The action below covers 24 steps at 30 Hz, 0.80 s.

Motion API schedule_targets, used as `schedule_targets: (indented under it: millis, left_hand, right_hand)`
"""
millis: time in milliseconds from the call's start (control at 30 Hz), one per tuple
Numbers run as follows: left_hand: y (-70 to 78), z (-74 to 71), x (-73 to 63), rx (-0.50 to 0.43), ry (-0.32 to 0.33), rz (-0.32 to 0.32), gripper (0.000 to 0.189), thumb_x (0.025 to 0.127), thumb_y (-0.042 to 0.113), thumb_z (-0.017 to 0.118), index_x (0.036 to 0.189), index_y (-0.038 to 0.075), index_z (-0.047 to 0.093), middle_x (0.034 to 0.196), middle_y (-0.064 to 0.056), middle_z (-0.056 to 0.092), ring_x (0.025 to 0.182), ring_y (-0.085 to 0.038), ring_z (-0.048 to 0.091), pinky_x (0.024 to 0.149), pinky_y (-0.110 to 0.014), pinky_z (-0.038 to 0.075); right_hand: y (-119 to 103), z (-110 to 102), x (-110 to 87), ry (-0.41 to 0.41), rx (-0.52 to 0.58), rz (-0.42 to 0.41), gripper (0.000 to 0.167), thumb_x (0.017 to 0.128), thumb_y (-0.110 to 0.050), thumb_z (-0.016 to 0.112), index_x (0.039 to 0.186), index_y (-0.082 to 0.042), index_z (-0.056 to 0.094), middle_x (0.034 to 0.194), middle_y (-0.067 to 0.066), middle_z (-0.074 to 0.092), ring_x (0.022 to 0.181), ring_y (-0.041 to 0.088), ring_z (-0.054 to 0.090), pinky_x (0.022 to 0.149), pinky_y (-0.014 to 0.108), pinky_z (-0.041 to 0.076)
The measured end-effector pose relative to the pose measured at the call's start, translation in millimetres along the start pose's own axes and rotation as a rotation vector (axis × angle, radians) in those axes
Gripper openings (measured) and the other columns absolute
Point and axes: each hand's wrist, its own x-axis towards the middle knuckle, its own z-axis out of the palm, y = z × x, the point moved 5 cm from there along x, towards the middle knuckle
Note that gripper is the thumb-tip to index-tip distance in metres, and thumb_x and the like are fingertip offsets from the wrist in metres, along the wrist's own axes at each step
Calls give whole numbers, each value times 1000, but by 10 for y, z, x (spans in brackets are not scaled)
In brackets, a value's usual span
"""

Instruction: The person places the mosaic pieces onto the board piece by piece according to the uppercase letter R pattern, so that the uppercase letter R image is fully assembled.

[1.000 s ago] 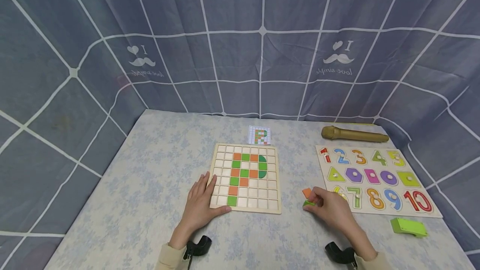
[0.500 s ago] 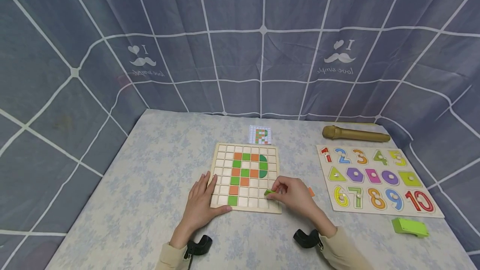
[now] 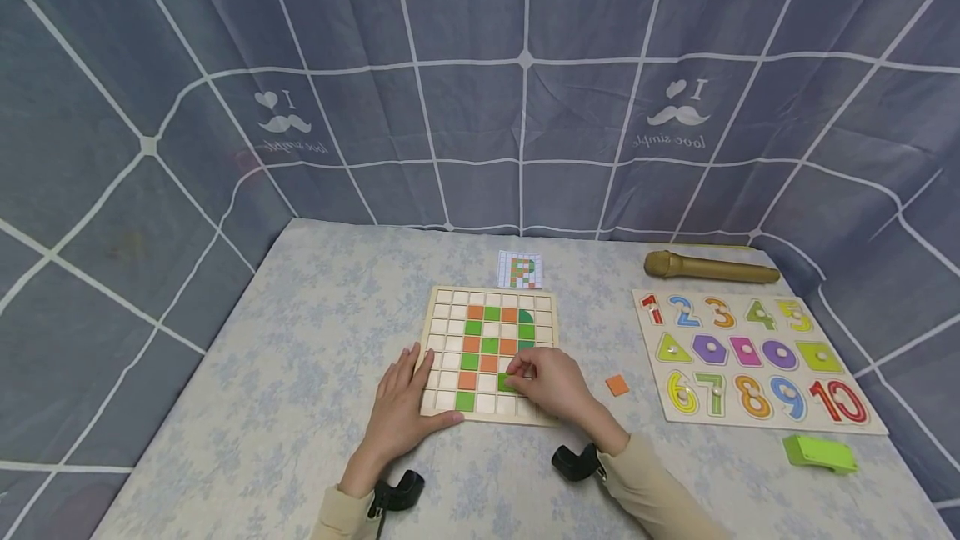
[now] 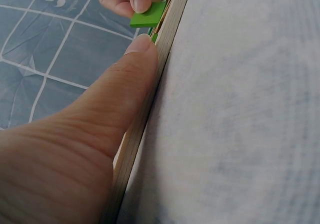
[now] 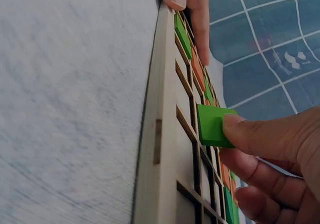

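A wooden grid board (image 3: 442, 298) lies flat on the table, with green and orange tiles set in a letter-like pattern. My right hand (image 3: 551, 382) pinches a green square tile (image 5: 212, 126) between thumb and fingers, tilted over the lower right part of the grid. In the left wrist view the same tile shows beyond my thumb. My left hand (image 3: 405, 398) rests along the board's left edge, its thumb at the front rim and its fingers straight. A small pattern card (image 3: 519, 270) lies just behind the board.
An orange square tile (image 3: 617, 385) lies on the table right of the board. Farther right are a number and shape puzzle (image 3: 720, 367), a brown microphone-shaped object (image 3: 712, 268) and a green arched block (image 3: 820, 454). A grid-patterned curtain (image 3: 480, 123) surrounds the table.
My right hand has carried the green tile left from the table beside the orange tile to over the grid. The orange tile is now fully uncovered. My left hand stays put.
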Motion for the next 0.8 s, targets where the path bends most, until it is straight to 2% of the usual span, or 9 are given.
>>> schedule_targets:
  millis: [200,467,800]
  left_hand:
    - [2,-18,6,10,8,6,103,72,57,74,147,0,33,151,-24,22,139,-40,14,108,-56,16]
    - [-7,-11,2,-6,-6,-6,102,73,56,75,147,0,33,151,-23,22,140,-39,14,108,-56,15]
    - [-1,-3,-1,-18,-11,-10,101,73,55,75,146,-1,33,151,-23,22,140,-39,13,109,-55,14]
  right_hand:
    - [-12,-7,26,-14,-63,0,9,81,-22,78,75,-23,71,67,-15,54,53,4,44,47,24,38]
    - [-23,-8,7,21,-145,-59,6,78,-20,80,75,-21,75,72,-12,56,67,7,50,54,23,41]
    - [3,-1,-6,20,-139,-73,4,76,-19,81,77,-18,78,73,-12,60,68,7,51,55,23,42]
